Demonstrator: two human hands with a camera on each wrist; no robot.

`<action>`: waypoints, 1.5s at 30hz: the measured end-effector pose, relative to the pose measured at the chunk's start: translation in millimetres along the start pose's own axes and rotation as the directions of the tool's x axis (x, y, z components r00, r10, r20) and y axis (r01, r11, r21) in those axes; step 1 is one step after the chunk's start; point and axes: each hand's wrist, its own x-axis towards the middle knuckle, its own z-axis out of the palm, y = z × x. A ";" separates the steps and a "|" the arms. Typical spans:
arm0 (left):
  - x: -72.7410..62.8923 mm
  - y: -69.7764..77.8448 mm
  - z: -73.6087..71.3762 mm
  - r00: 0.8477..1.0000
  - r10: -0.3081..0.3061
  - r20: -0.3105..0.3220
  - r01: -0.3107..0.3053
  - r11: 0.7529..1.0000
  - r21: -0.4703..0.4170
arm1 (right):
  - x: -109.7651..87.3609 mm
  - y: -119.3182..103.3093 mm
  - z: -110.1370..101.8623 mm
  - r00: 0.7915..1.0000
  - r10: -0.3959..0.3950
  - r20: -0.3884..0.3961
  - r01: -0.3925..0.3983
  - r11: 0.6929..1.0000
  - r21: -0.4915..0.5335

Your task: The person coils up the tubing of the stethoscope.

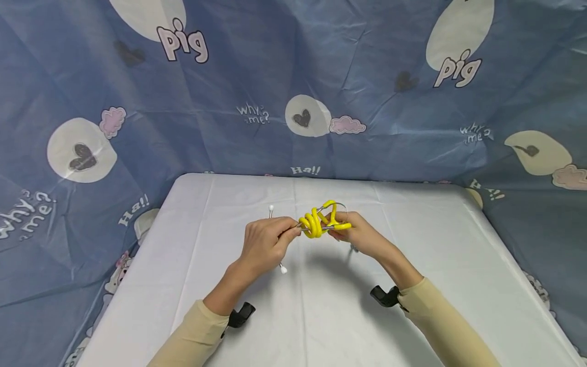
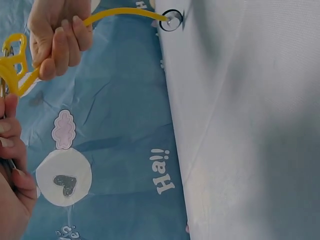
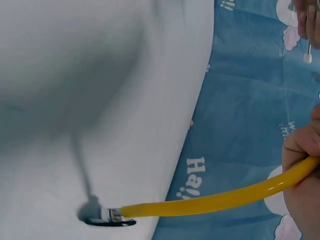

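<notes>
A stethoscope with yellow tubing (image 1: 313,224) is held up above the white table, part of its tubing wound in loops around its metal ear tubes. My left hand (image 1: 265,243) grips the ear tubes just left of the loops. White eartips (image 1: 283,269) stick out on both sides of that hand. With curled fingers, my right hand (image 1: 359,235) holds the yellow tubing at the right side of the coil. From this hand a free length of tubing (image 3: 215,202) hangs out to the chest piece (image 3: 114,216), which shows close over the white cloth in the right wrist view.
A white cloth covers the table (image 1: 229,326), its far edge meeting a blue printed curtain (image 1: 257,148). Black wrist mounts (image 1: 385,296) sit on both forearms beside the beige sleeves (image 1: 442,316).
</notes>
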 end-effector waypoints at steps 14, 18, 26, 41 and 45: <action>3.5 -7.9 1.3 0.983 -0.177 -0.051 0.179 0.983 0.048 | -21.9 10.4 19.7 0.994 -0.099 0.036 0.099 0.995 0.005; 5.2 -9.1 2.4 0.984 -0.177 -0.014 0.178 0.982 0.070 | -27.5 10.5 22.3 0.993 -0.118 0.030 0.119 0.992 -0.034; 8.3 -18.4 10.4 0.988 -0.152 -0.027 0.154 0.977 0.145 | -45.2 7.2 24.8 0.990 -0.133 0.036 0.137 0.979 -0.150; -11.7 -35.9 32.4 0.976 -0.196 0.094 0.173 0.962 0.212 | -59.1 -26.2 9.5 0.976 -0.209 0.060 0.217 0.928 -0.301; -13.6 -31.5 33.3 0.981 -0.155 0.114 0.127 0.968 0.216 | -53.2 -33.8 1.8 0.962 -0.272 0.005 0.255 0.897 -0.362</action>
